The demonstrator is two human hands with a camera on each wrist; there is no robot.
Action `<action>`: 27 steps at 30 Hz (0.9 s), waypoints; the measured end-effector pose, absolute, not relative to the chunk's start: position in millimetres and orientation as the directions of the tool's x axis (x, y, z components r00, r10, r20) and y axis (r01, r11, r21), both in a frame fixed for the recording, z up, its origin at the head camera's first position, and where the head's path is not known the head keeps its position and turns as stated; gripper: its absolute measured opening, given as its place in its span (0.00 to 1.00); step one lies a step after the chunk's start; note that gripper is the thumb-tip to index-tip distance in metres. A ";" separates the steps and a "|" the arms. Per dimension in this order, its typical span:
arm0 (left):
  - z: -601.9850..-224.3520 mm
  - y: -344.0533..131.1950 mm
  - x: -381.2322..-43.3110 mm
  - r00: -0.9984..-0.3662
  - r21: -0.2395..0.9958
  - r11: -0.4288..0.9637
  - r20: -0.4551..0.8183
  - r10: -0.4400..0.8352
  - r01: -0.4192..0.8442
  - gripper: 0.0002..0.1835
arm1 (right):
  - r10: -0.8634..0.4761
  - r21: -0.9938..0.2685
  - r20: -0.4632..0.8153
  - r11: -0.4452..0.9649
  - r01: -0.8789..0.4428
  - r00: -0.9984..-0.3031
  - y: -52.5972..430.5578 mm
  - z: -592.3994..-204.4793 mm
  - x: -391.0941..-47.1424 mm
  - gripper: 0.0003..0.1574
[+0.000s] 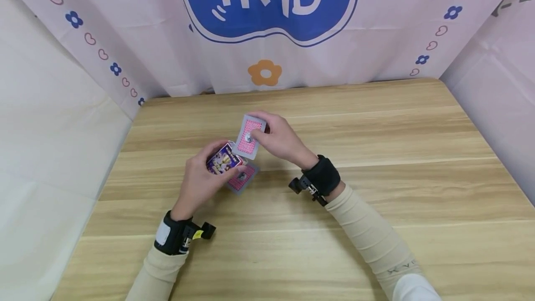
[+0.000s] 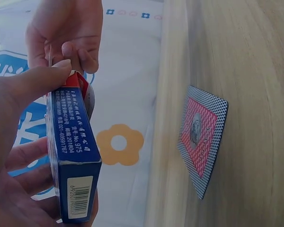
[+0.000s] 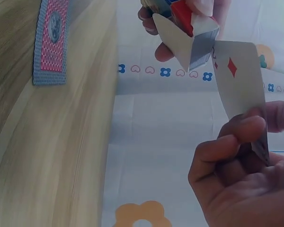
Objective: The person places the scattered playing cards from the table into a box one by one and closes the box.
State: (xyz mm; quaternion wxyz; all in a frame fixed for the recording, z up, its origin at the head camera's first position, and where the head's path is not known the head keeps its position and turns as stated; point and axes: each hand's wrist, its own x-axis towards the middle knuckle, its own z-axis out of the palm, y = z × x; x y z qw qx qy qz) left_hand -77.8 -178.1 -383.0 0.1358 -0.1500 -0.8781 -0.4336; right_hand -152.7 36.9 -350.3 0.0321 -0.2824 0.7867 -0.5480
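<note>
My left hand grips a dark blue playing card box, held above the table. In the right wrist view the box's flap stands open, with the edges of a card stack at its mouth. Thumb and fingers of my right hand pinch a playing card, its red patterned back upward. A red diamond shows on that card's face from the right wrist. Its near end is close to the box mouth; whether they touch I cannot tell. Below the box a card lies back up on the table.
The wood-grain table stretches out around both hands. Behind it hangs a pale curtain with a blue emblem and an orange flower. White cloth borders the left side. Each wrist wears a black strap with a small camera.
</note>
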 end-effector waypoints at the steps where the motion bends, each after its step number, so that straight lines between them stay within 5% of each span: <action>1: -382.8 -178.0 -77.9 -0.919 0.720 0.579 0.364 0.152 0.381 0.35 | -0.480 -0.879 0.261 0.240 -0.412 -0.837 37.2 -350.4 -152.8 0.25; 11: -383.6 -176.0 -76.1 -0.932 0.720 0.592 0.292 0.214 0.361 0.35 | -0.461 -0.851 0.329 0.233 -0.470 -0.824 31.5 -353.4 -148.9 0.25; 27: -384.0 -177.2 -76.9 -0.935 0.731 0.606 0.350 0.061 0.313 0.35 | -0.438 -0.772 0.453 0.242 -0.587 -0.777 8.9 -364.5 -129.9 0.28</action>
